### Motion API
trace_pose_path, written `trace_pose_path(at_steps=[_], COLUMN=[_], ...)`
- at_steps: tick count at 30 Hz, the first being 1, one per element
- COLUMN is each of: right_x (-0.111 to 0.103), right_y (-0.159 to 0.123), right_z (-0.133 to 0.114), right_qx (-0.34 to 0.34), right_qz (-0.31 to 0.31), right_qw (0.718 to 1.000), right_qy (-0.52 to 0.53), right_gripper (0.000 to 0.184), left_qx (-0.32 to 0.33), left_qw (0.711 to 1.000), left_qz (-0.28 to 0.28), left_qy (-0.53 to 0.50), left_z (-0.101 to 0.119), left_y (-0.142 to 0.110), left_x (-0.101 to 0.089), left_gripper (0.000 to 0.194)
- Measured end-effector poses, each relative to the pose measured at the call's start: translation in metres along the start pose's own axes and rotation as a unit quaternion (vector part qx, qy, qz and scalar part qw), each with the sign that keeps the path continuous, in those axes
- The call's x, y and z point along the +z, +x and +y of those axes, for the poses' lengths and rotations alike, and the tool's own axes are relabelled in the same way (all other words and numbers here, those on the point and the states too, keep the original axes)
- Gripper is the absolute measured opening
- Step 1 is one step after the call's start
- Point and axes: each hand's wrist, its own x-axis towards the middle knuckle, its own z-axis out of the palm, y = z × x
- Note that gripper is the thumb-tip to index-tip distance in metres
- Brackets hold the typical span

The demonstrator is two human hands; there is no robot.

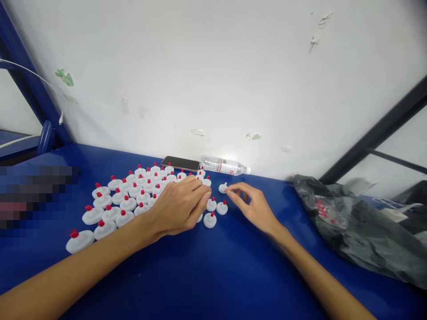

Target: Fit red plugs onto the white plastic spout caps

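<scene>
Several round white caps with red tips [127, 203] stand in a cluster on the blue table. My right hand [251, 204] pinches the edge of a white cap with a bare white nozzle [223, 189], just right of the cluster. My left hand [182, 202] hovers over the cluster's right part, its fingers curled and closed; whether anything is in them is hidden. Between the two hands stand a few more red-tipped caps [210, 220].
A dark phone [180, 163] and a lying clear plastic bottle [225, 166] rest against the white wall. On the right lies a black plastic bag [363, 240] with a clear bag of red pieces [325, 211] on it. Blue table surface [213, 275] extends in front.
</scene>
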Motion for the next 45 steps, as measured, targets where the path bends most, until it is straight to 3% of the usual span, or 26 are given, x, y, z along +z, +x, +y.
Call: trace_pose_path(at_steps=[3,6,9,13,19,26,33,37,41,45], right_x=[0.003,0.010,0.018,0.020,0.004,0.002,0.001,-0.003,-0.006,-0.002], right_y=[0.001,0.002,0.004,0.006,0.004,-0.008,-0.011,-0.007,0.001,0.007], right_z=[0.015,0.031,0.041,0.041,0.013,-0.031,-0.038,-0.034,-0.006,0.029], right_qx=[-0.021,-0.057,-0.073,-0.076,-0.048,0.022,0.022,0.011,-0.007,-0.006], right_qz=[0.026,-0.020,-0.049,-0.033,-0.003,-0.071,-0.096,-0.034,0.050,0.015], right_qw=[0.998,0.995,0.993,0.994,0.998,0.960,0.929,0.956,0.996,0.998], right_qy=[-0.048,-0.082,-0.079,-0.068,0.048,0.271,0.357,0.290,0.077,-0.059], right_gripper=[0.031,0.043,0.042,0.037,0.040,0.043,0.044,0.034,0.026,0.024], left_qx=[-0.002,-0.002,0.002,-0.002,-0.021,-0.016,-0.055,-0.095,-0.121,-0.090], left_qw=[1.000,1.000,1.000,1.000,0.999,0.994,0.988,0.989,0.989,0.992], left_qz=[-0.004,-0.007,-0.007,-0.009,0.019,0.071,0.119,0.103,0.072,0.064], left_qy=[0.000,0.005,0.010,0.018,0.046,0.081,0.081,0.037,0.038,0.063], left_z=[0.001,0.002,0.002,0.002,0.004,0.006,0.005,0.008,0.008,0.007], left_y=[0.000,0.000,0.000,0.001,0.001,-0.001,0.000,0.001,0.001,0.002], left_x=[0.000,0.000,-0.001,0.000,0.003,0.006,0.007,0.007,0.006,0.005], left_gripper=[0.030,0.030,0.031,0.031,0.022,0.050,0.034,0.032,0.032,0.031])
